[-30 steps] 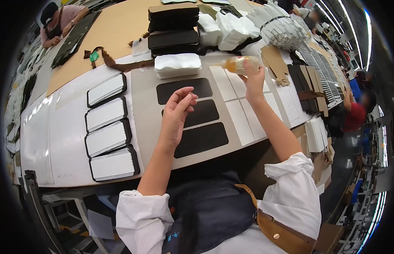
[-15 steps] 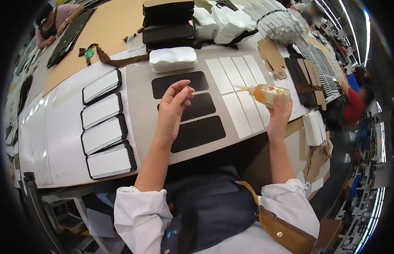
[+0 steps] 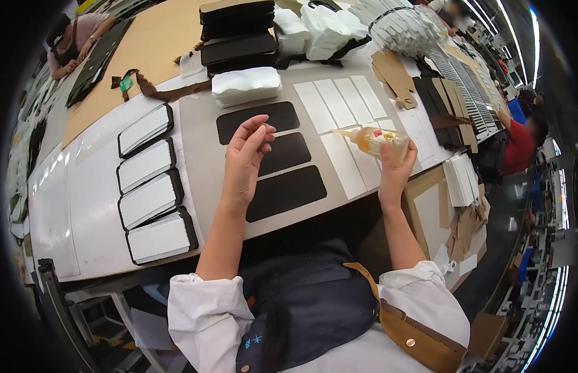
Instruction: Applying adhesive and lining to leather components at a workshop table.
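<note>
My right hand [image 3: 396,177] is wrapped around a clear squeeze bottle of amber glue [image 3: 375,143]. The bottle lies tilted nearly flat, its thin nozzle pointing left over several white strips [image 3: 340,163] laid out in two rows. My left hand [image 3: 244,152] hovers over three black rounded panels [image 3: 286,194], which lie in a column on a grey board [image 3: 205,152]. Its fingers are curled with the thumb against them; anything small between them is hidden.
Several black panels topped with white strips [image 3: 153,202] line the table's left side. Beyond the board stand a white stack [image 3: 247,87] and black stacks [image 3: 239,53]. Brown card pieces [image 3: 391,74] lie at the right. Other people work at the far left and right.
My right hand and the bottle have moved slightly left and nearer, and the nozzle now sits lower over the white strips. The left hand keeps its curled pose.
</note>
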`<state>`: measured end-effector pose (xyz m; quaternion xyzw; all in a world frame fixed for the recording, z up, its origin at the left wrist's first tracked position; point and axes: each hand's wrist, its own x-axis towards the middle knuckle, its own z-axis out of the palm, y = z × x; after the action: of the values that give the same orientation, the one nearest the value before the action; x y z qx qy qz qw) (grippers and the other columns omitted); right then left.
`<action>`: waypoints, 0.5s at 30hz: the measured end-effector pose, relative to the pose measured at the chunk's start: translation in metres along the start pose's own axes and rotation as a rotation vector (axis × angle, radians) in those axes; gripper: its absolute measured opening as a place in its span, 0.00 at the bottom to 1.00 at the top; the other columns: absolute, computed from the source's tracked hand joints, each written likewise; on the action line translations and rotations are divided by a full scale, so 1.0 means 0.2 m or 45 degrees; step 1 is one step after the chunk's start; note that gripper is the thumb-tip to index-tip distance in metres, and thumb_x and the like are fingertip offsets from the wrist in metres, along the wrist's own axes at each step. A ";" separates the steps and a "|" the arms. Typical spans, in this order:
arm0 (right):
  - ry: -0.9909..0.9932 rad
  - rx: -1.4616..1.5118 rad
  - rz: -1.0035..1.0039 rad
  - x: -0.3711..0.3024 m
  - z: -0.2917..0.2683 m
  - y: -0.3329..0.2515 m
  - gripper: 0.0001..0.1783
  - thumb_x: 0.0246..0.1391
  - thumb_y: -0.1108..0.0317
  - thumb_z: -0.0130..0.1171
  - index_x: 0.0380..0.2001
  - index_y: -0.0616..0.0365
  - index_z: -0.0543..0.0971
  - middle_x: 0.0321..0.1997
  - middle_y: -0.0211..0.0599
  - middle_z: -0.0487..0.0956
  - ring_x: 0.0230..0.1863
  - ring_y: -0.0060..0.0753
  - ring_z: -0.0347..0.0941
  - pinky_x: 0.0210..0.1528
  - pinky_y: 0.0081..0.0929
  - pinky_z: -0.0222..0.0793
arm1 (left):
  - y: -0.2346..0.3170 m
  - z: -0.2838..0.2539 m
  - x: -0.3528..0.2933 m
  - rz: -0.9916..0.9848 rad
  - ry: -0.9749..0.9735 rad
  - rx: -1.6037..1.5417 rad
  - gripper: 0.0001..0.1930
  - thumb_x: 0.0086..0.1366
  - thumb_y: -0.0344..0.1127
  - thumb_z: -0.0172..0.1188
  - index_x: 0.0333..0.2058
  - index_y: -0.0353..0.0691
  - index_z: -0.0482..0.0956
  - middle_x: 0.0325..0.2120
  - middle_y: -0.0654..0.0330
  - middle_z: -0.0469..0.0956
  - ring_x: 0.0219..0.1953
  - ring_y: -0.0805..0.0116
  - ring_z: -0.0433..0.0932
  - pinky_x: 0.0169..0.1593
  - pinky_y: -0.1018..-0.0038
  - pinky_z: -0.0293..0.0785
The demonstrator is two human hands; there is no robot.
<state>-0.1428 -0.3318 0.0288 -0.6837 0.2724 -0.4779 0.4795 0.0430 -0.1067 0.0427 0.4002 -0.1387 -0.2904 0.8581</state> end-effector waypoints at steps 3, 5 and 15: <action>0.000 0.002 0.000 -0.03 0.02 -0.01 0.36 0.57 0.59 0.66 0.59 0.64 0.59 0.56 0.41 0.65 0.59 0.33 0.62 0.62 0.28 0.59 | 0.00 0.00 0.00 -0.005 0.000 -0.003 0.15 0.68 0.34 0.57 0.51 0.36 0.74 0.39 0.63 0.78 0.40 0.80 0.74 0.45 0.82 0.69; -0.003 -0.007 -0.010 -0.05 0.05 -0.03 0.36 0.57 0.59 0.66 0.59 0.64 0.59 0.56 0.41 0.65 0.59 0.33 0.62 0.62 0.28 0.59 | 0.00 0.00 0.00 -0.006 -0.003 -0.006 0.15 0.68 0.34 0.57 0.51 0.37 0.74 0.39 0.63 0.78 0.40 0.80 0.74 0.45 0.82 0.69; -0.151 1.050 0.543 0.13 -0.02 -0.13 0.27 0.63 0.55 0.57 0.56 0.63 0.67 0.56 0.42 0.73 0.57 0.41 0.72 0.61 0.37 0.71 | 0.00 -0.01 0.00 -0.001 -0.019 0.008 0.14 0.69 0.33 0.55 0.52 0.38 0.73 0.39 0.64 0.77 0.40 0.79 0.73 0.46 0.80 0.70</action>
<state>-0.1385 -0.3439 0.0638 -0.3910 0.1663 -0.3974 0.8133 0.0438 -0.1053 0.0411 0.4006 -0.1459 -0.2935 0.8556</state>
